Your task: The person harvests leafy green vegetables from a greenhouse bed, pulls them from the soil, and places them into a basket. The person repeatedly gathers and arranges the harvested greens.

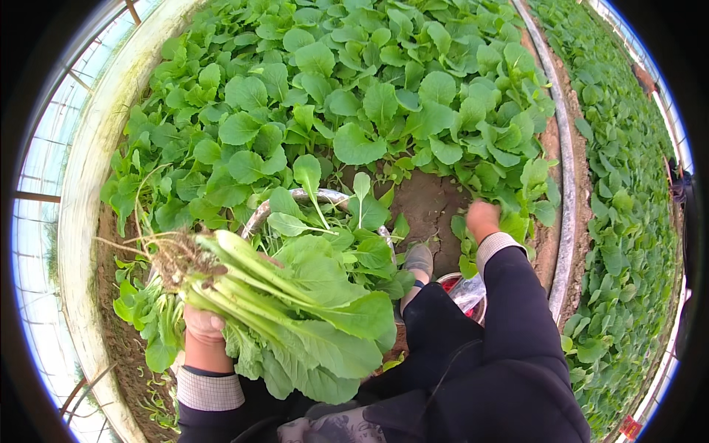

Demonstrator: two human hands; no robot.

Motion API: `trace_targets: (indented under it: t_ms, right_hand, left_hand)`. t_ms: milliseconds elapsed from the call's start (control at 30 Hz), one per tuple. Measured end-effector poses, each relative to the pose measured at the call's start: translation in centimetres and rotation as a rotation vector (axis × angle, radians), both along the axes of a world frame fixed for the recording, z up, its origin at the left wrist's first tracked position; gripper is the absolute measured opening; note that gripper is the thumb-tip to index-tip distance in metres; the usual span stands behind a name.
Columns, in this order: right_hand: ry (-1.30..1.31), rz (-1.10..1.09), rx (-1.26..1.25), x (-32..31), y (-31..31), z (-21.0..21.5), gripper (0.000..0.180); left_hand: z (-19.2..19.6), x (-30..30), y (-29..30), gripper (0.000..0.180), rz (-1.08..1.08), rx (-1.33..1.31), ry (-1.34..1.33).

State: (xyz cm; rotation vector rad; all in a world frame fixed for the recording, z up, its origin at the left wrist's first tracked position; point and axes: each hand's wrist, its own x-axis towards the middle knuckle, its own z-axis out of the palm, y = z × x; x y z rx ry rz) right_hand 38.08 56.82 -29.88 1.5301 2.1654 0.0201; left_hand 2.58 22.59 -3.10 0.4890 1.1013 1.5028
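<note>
We find the left hand (204, 325) curled around the root end of an uprooted bunch of leafy greens (295, 303), well left of the grey pipe (567, 184); the right hand (484, 219) reaches down just left of that pipe, fingertips hidden, so its grip we cannot tell. Leafy beds (624, 207) flank the pipe, a pale wall (96, 170) standing far left of it. Bare soil (427, 201) left of the pipe forms a narrow clearing.
</note>
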Motion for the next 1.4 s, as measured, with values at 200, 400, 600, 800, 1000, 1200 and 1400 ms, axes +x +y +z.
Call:
trace_targets:
  t_ms: [200,400,600,800,1000,1200,1400]
  right_hand:
    - [0.569,0.039,0.045,-7.5,-3.7,18.2,0.049]
    - [1.49,-0.149,-0.365,-11.1,-2.0,23.0,0.038]
    - [1.89,-0.117,-0.489,-17.9,-9.4,29.5,0.021]
    - [2.111,0.029,-0.457,-23.8,-21.0,30.5,0.013]
    - [2.156,-0.407,-1.111,-25.2,-25.8,33.8,0.028]
    - [2.01,0.055,-0.094,-25.9,-21.5,34.0,0.038]
    - [1.038,0.337,-0.029,-24.2,-17.6,30.2,0.044]
  left_hand:
    - [0.1,-0.9,-3.1,0.086,-0.044,0.157,-0.094]
    - [0.7,-1.3,-4.8,0.076,-0.008,0.222,-0.105]
    - [-0.2,-1.9,-6.7,0.065,-0.053,0.229,-0.132]
    - [0.0,-1.5,-7.2,0.066,-0.123,0.206,-0.098]
    - [-0.7,-1.7,-7.0,0.063,-0.127,0.203,-0.242]
    - [-0.9,-2.2,-7.8,0.064,-0.093,0.212,-0.23]
    - [-0.1,-3.3,-8.6,0.063,0.015,0.191,-0.237]
